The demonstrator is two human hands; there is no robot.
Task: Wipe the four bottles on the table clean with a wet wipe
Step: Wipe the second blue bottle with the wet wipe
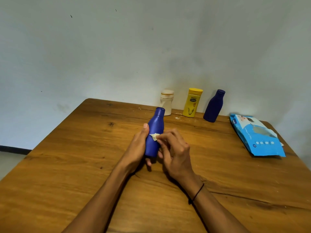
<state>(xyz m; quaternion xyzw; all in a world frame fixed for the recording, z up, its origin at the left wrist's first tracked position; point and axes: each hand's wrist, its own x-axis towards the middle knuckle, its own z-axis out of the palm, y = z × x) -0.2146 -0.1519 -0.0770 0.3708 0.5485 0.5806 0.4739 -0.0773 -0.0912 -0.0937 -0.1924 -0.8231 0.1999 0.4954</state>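
A blue bottle [155, 130] is held tilted over the middle of the wooden table [84, 148], cap pointing away. My left hand [138, 147] grips its lower body from the left. My right hand [175, 153] pinches a small crumpled wet wipe [154, 136] against the bottle's side. Three more bottles stand upright by the wall: a white bottle [166, 102], a yellow bottle [192, 102] and a dark blue bottle [214, 105].
A light blue pack of wet wipes [256, 136] lies flat near the table's right edge. The wall rises directly behind the row of bottles. The table's left corner is at the far left, with floor beyond it.
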